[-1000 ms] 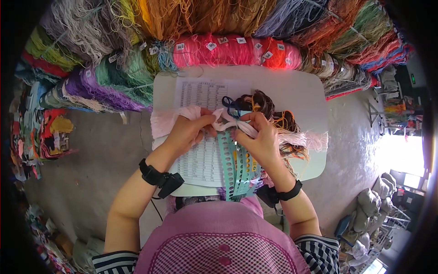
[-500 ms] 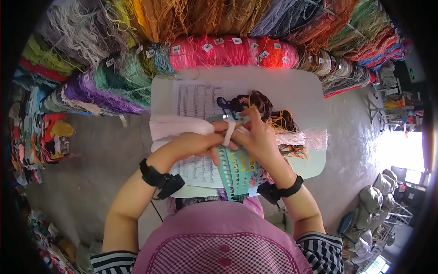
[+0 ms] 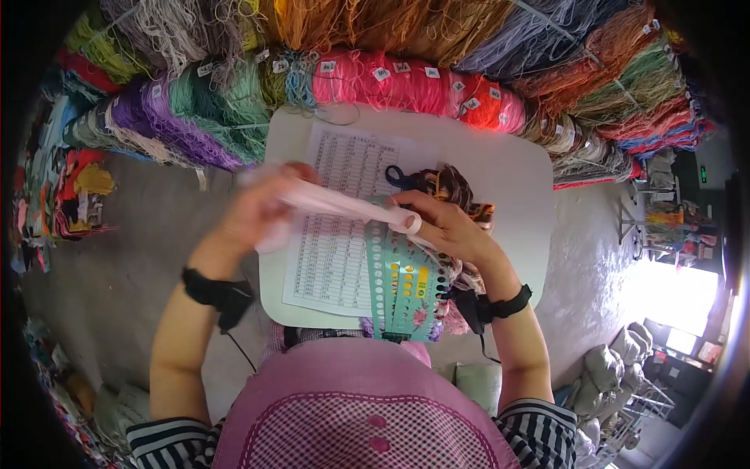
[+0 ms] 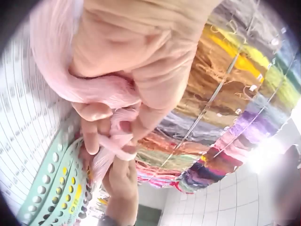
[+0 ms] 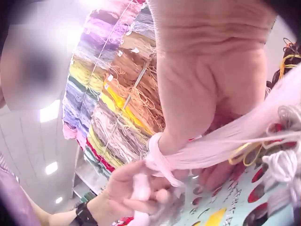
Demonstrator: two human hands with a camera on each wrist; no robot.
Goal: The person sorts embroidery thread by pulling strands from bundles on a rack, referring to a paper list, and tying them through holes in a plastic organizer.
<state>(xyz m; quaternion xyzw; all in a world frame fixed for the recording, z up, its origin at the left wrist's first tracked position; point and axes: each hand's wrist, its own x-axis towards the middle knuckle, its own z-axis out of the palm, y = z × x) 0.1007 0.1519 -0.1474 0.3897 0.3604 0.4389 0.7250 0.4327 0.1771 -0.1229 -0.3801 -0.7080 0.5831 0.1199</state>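
Observation:
Pale pink thread stretches between both hands above the table. My left hand, blurred in the head view, grips one part of it at the table's left edge; in the left wrist view the thread crosses the palm under curled fingers. My right hand pinches the other part, with a loop of thread round a finger or thumb in the right wrist view. Below the hands lie teal cards with punched holes and a printed sheet. Dark brown and orange skeins lie beyond the right hand.
The white table carries these things. Pink and red thread bundles with number tags line its far edge, with purple and green ones at the left. Grey sacks stand on the floor at the right.
My left hand has moved left, away from the right hand, drawing the pink thread out between them. The right hand stays near the cards. The head view has shifted slightly.

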